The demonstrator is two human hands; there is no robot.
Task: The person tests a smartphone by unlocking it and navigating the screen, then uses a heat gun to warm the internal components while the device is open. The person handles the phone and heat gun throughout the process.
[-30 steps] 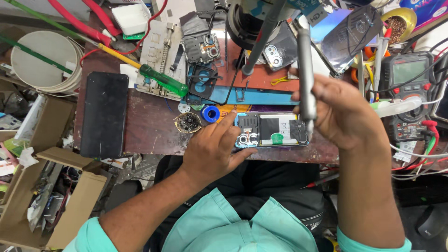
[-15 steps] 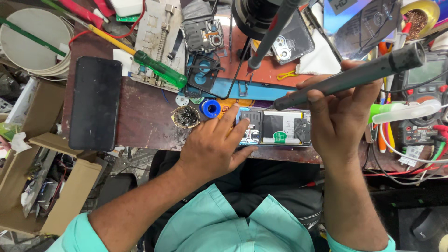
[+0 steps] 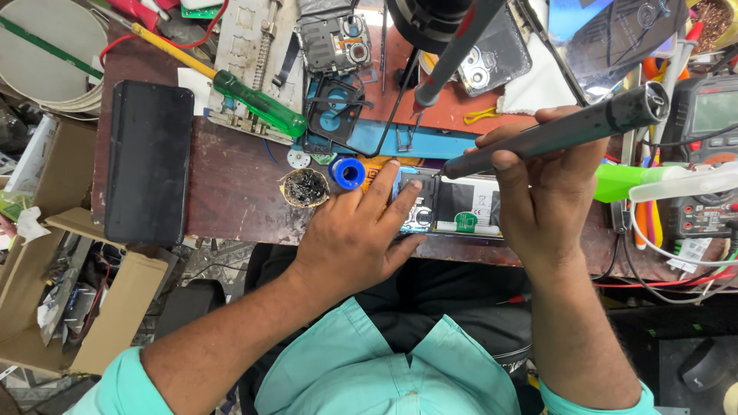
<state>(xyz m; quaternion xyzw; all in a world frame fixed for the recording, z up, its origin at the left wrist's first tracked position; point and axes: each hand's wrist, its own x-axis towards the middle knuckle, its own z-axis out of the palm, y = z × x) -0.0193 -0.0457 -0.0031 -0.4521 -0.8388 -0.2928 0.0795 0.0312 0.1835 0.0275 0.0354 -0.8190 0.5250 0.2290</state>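
Cluttered bench [image 3: 231, 192] carried a black slab [image 3: 147, 161] at left, then a green screwdriver [image 3: 257, 102]; left hand [image 3: 350, 238] lay spread, fingers pinning the opened phone [image 3: 453, 206]; right hand [image 3: 542, 204] gripped a soldering iron [image 3: 561, 132], tip touching the phone.

Brown bench [image 3: 231, 184] w/ opened phone [image 3: 453, 207], black phone [image 3: 148, 161], screwdriver [image 3: 257, 102]

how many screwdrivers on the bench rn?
2. A green-handled screwdriver lies diagonally at upper left, beside the black phone. A red-handled one sits at the top edge, partly cut off. Clutter may hide others.
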